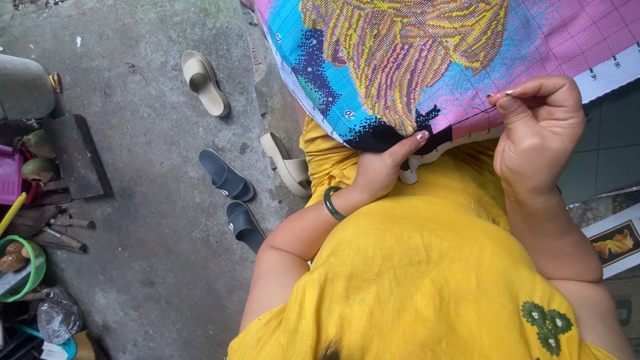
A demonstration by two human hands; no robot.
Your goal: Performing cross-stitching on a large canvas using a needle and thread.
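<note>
A large cross-stitch canvas in pink, blue, yellow and black lies over my lap. My left hand holds its lower edge from beneath, with one finger pressed against the black stitched patch. A green bangle circles that wrist. My right hand is at the canvas edge on the pink area, thumb and fingers pinched together on something too thin to make out, seemingly a needle or thread. I wear a yellow garment with green embroidered flowers.
On the concrete floor lie two beige sandals and two dark slides. At the left edge are a green basket, tools, a dark board and a pink container. A framed picture is at right.
</note>
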